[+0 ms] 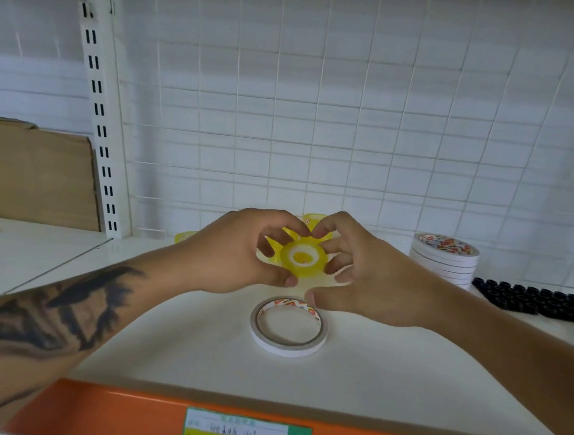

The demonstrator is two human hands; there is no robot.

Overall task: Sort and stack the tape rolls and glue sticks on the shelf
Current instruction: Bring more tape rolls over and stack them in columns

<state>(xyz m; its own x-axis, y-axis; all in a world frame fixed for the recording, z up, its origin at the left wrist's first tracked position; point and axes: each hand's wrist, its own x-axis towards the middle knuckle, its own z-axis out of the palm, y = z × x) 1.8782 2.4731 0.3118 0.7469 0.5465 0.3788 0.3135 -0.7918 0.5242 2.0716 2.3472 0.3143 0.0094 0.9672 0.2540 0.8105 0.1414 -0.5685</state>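
hands, left hand (238, 251) and right hand (363, 278), grip yellow tape rolls (299, 256).

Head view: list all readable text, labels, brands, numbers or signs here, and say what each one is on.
White up arrow on green: right part of the shelf-edge label on the orange strip.
Handwritten and printed lines on that label: too blurred to read.
Red-and-white print on the white tape roll lying on the shelf: too small to read.
Print on top of the stacked white rolls: unreadable.
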